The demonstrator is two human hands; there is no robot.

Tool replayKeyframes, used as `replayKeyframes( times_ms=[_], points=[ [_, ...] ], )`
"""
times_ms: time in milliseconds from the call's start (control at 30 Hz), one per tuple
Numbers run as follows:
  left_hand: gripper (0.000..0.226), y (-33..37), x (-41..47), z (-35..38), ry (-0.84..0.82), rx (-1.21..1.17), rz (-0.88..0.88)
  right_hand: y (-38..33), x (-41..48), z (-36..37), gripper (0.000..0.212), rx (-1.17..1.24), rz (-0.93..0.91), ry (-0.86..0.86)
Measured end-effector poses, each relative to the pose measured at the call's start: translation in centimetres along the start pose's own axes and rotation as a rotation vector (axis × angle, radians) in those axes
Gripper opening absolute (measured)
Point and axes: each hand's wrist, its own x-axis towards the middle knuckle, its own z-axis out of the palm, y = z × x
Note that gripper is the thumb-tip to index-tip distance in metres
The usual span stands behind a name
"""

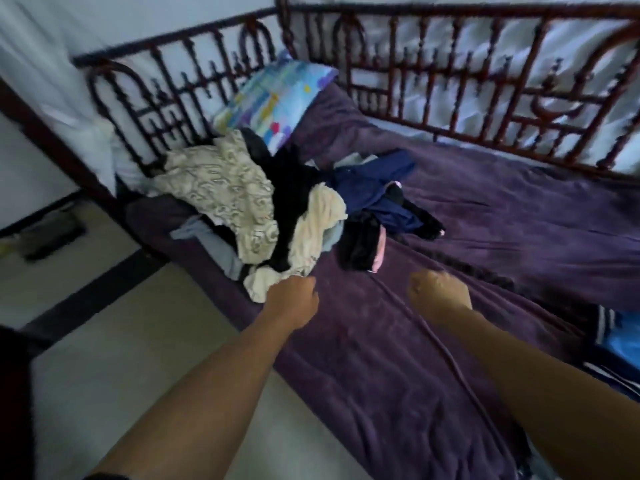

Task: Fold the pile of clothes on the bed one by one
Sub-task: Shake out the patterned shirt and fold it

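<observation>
Many mixed clothes (277, 209) lie heaped, unfolded.

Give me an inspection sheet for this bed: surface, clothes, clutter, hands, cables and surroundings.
Surface: purple blanket, wrinkled, covering the bed.
Job's things: pile of clothes, unfolded, including a patterned cream garment, a cream knit and a navy garment.
Clutter: colourful pillow behind the pile; blue striped fabric at the right edge.
Hands: left hand, fingers curled, at the cream knit's near edge, grip unclear; right hand, fingers curled, holding nothing, over the blanket.
Cables: nothing seen.
Surroundings: dark-red bed rail; pale floor with a blurred dark object on it.
</observation>
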Motion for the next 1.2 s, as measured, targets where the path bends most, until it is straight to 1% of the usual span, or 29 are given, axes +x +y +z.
replayKeyframes(
  times_ms=[133, 267, 433, 567, 700, 833, 933, 1133, 1200],
  points=[
    [0.024, -9.1, -3.7, -5.3, 0.093, 0.016, -0.128, -11.2, 1.7, -2.1, 0.021, -0.01, -0.149, 0.0],
    [0.024, -15.7, -5.2, -9.2, 0.159, -0.004, -0.241, -20.0, 4.1, -3.5, 0.026, -0.043, -0.291, 0.02],
    [0.023, -22.1, -3.5, -12.6, 0.16, -0.006, -0.317, -27.9, 9.4, -3.7, 0.03, -0.063, -0.391, -0.011],
    [0.021, -26.7, -0.5, -14.9, 0.147, 0.038, -0.401, -33.2, 15.5, -2.8, 0.031, -0.08, -0.458, -0.087],
    [0.017, -31.0, 2.0, -17.8, 0.125, 0.049, -0.422, -38.3, 20.3, -1.8, 0.033, -0.102, -0.466, -0.113],
    [0.022, -35.3, 3.7, -19.9, 0.158, 0.035, -0.464, -42.9, 24.3, -1.2, 0.034, -0.102, -0.517, -0.112],
    [0.022, -38.9, 5.7, -20.6, 0.163, 0.024, -0.48, -46.3, 27.2, -0.5, 0.034, -0.101, -0.525, -0.115],
    [0.021, -48.3, 12.7, -19.8, 0.183, -0.008, -0.426, -52.2, 33.9, 3.2, 0.036, -0.083, -0.447, -0.119],
    [0.023, -51.9, 15.7, -19.5, 0.176, -0.019, -0.392, -54.0, 36.3, 4.8, 0.034, -0.064, -0.385, -0.115]
  ],
)
